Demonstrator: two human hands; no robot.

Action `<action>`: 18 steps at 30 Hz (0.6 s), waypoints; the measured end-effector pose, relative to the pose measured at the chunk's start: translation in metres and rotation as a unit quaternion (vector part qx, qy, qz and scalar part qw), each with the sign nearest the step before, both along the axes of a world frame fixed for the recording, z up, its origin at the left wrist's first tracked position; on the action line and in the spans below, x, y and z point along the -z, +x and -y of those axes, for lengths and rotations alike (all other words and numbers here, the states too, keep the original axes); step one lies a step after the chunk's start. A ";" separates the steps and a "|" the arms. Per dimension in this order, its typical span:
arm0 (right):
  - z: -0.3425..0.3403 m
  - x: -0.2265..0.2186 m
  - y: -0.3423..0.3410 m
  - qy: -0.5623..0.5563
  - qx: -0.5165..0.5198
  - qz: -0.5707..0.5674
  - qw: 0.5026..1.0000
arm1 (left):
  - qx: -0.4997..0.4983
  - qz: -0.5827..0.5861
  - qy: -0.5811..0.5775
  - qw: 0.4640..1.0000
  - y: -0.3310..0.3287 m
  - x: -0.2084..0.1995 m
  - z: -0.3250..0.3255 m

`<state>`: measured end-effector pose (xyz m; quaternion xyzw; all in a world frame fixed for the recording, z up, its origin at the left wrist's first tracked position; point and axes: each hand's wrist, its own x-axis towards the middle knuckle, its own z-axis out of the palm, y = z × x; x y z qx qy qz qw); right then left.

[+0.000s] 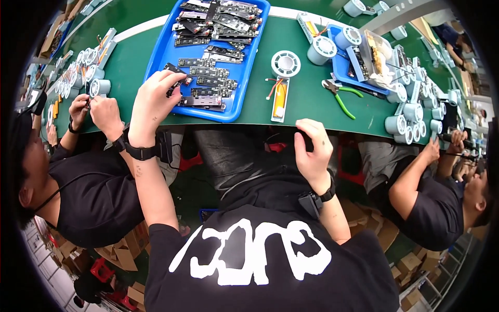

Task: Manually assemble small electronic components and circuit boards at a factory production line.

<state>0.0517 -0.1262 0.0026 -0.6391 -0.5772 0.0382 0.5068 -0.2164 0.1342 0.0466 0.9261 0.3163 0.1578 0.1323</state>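
Observation:
My left hand point(157, 98) is closed over the near left corner of a blue tray point(242, 99), its fingertips pinching a dark circuit board point(180, 76). Part of that board is hidden behind the fingers. Long narrow boards point(210, 72) lie in rows in the tray, with a thick heap of them at its far end. My right hand point(315, 151) hovers by the table's near edge, fingers loosely curved and apart, holding nothing. Between my hands, to the right of the tray, lies a pale blue handheld fan housing point(286, 63) with a round head. Its handle shows a yellow battery point(281, 96) and thin wires.
Green-handled cutters point(341, 98) lie right of the fan. Beyond them stand more fan housings point(322, 49) and a second blue tray point(339, 68) holding parts. Co-workers sit close on both sides; the left one's hands point(104, 112) work near my left forearm. White fan parts crowd both ends.

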 end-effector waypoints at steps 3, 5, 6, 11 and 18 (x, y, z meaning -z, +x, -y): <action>-0.015 -0.003 0.007 -0.056 0.031 -0.062 0.996 | -0.010 0.052 0.050 0.997 -0.002 -0.006 0.000; -0.034 -0.010 0.014 -0.083 0.041 -0.091 0.992 | -0.016 0.085 0.033 0.996 -0.003 -0.010 0.001; -0.046 -0.018 0.016 -0.090 0.010 -0.084 0.992 | -0.023 0.117 0.015 0.993 -0.002 -0.012 0.001; -0.075 -0.006 0.031 -0.009 -0.066 0.080 0.995 | -0.055 0.222 -0.068 0.971 -0.015 -0.005 -0.004; -0.070 0.010 0.031 -0.004 -0.064 -0.091 0.994 | -0.044 0.603 -0.385 0.697 -0.017 0.016 0.029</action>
